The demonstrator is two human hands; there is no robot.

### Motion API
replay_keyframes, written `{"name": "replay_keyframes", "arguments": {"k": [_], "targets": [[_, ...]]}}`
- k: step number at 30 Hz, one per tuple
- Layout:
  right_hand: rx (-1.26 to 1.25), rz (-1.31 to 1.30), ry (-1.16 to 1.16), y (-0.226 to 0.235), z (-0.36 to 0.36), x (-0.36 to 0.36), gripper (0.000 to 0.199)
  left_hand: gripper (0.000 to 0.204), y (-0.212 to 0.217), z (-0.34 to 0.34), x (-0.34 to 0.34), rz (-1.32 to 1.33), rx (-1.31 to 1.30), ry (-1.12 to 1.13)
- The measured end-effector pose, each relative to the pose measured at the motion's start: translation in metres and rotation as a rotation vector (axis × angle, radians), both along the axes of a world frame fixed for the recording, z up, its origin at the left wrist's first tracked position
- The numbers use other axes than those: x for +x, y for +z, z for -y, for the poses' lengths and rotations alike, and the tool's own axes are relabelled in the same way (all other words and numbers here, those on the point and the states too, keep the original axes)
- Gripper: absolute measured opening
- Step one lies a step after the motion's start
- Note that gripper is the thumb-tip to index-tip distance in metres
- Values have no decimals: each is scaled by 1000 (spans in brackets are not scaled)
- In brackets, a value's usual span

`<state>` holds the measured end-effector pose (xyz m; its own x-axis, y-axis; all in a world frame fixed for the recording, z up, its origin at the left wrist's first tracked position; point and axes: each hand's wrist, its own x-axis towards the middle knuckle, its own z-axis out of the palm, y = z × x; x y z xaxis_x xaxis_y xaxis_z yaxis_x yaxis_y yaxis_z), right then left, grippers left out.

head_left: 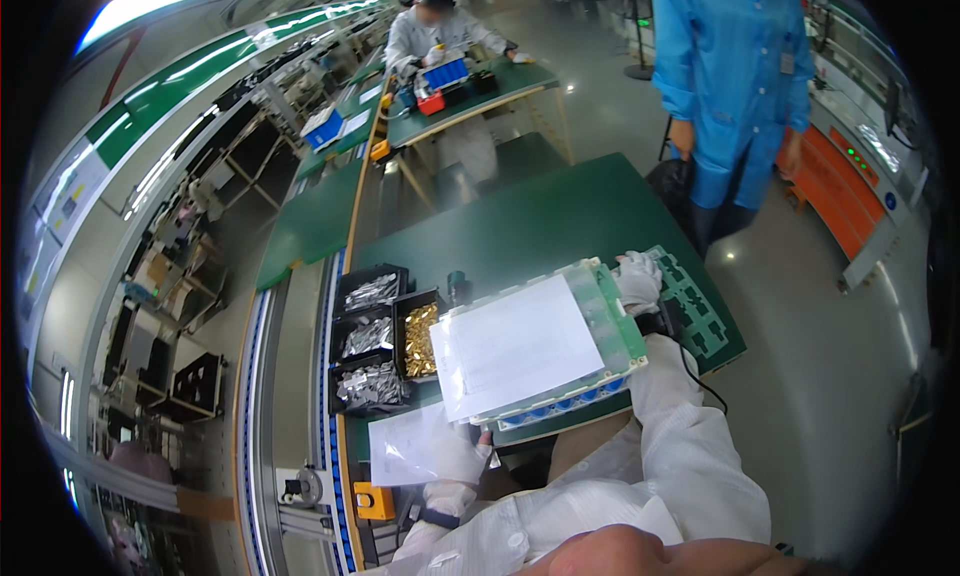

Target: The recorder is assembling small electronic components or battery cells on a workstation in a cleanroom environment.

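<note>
A white sheet of paper [525, 341] lies on a pale green frame [622, 321], with a row of blue round-ended parts [560, 408] along its near side. My right hand [637, 281], in a white glove, has its fingers curled at the frame's right end. Beside it lies a green plate with cutouts [700, 311]. My left hand [465, 458], also gloved, is closed below the frame's near left corner, next to a second white sheet [408, 448]. A small silvery piece shows by its fingertips; most of its fingers are hidden.
Black bins of silvery metal strips [370, 386] and a bin of brass-coloured pieces [420, 338] stand left on the green table [560, 211]. A dark cylinder [456, 286] is beside them. A conveyor rail [325, 376] runs along the left. A person in blue [735, 86] stands beyond the table's right side.
</note>
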<state>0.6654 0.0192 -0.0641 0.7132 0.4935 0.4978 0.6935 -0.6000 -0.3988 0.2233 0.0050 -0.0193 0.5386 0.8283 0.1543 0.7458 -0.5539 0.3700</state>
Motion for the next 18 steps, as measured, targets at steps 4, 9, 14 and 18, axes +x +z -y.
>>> {"name": "replay_keyframes", "arguments": {"k": [4, 9, 14, 18], "targets": [[16, -7, 37, 1, -1, 1, 24, 54, -13, -2, 2, -64, 208, 4], [30, 19, 44, -4, -1, 4, 22, 66, -15, -2, 1, -152, 130, 9], [6, -21, 12, -12, -1, 13, 22, 64, -12, -1, 6, -132, 190, 27], [-33, -82, 33, -13, -2, 15, 23, 62, -8, 0, 7, -85, 238, 25]]}}
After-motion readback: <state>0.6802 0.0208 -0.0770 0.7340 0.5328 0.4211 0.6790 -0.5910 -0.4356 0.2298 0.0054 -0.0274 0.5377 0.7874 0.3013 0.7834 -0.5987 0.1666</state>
